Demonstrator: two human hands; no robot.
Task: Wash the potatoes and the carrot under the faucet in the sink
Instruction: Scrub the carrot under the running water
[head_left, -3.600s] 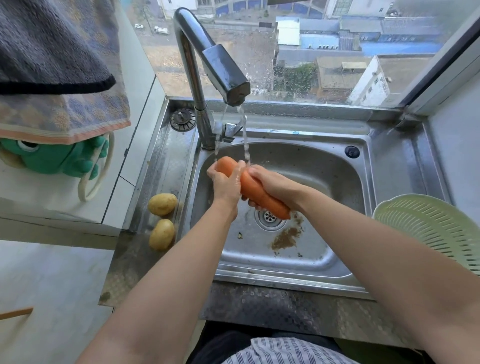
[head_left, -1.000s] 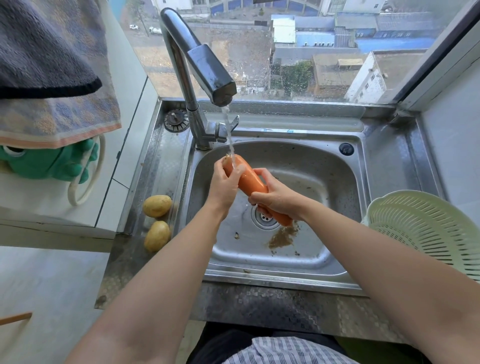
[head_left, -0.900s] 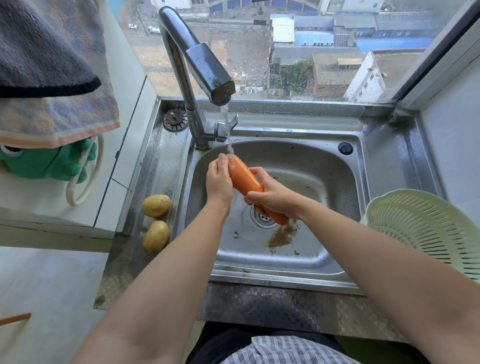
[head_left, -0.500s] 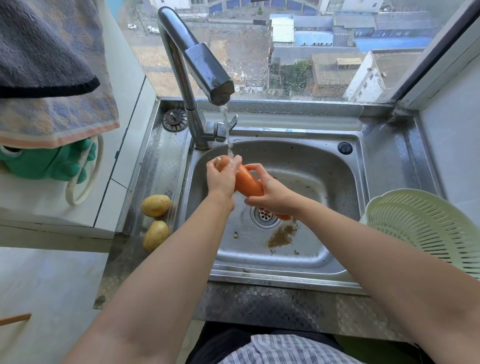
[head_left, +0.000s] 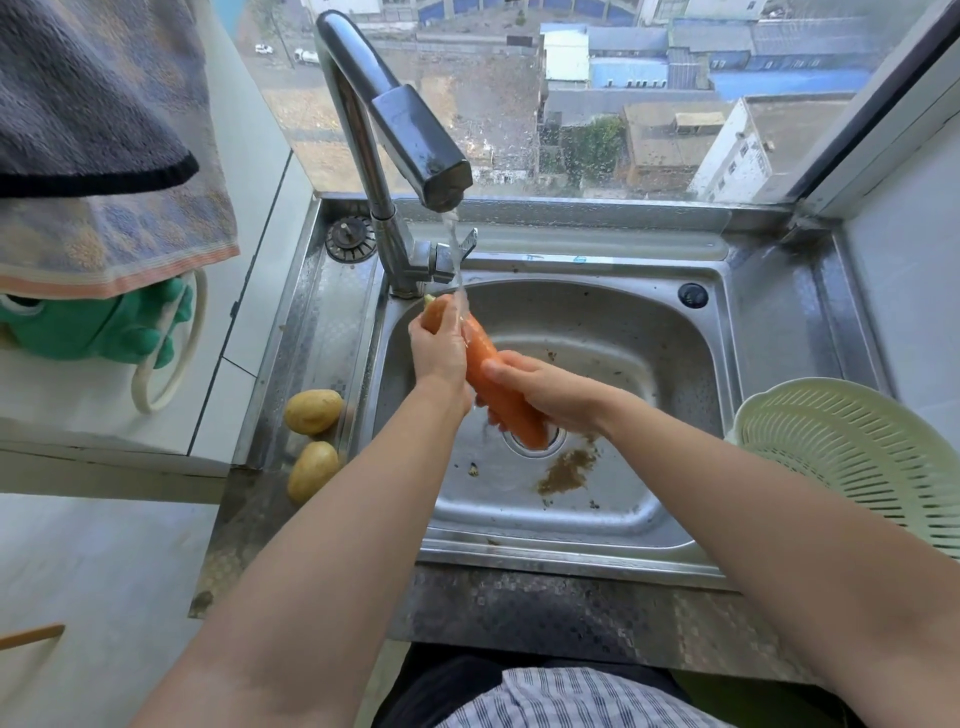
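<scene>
item: carrot, one, orange, held slantwise over the basin of the sink, thick end up by the base of the faucet, thin end down over the drain. water stream runs from the spout onto the upper part of the carrot. left hand: fingers curled round the thick upper end, back of the hand to the camera. right hand: gripping the lower half from the right, thumb laid across the top of the carrot. potatoes: two, yellow-brown, lying on the steel ledge left of the basin, far potato just beside near potato, both well apart from the hands. basin floor: brown dirt patch near the drain, small specks around it. strainer plug on the ledge left of the faucet base. pale green colander on the counter right of the sink. patterned towel hanging at upper left, green frog-shaped holder beneath it.
</scene>
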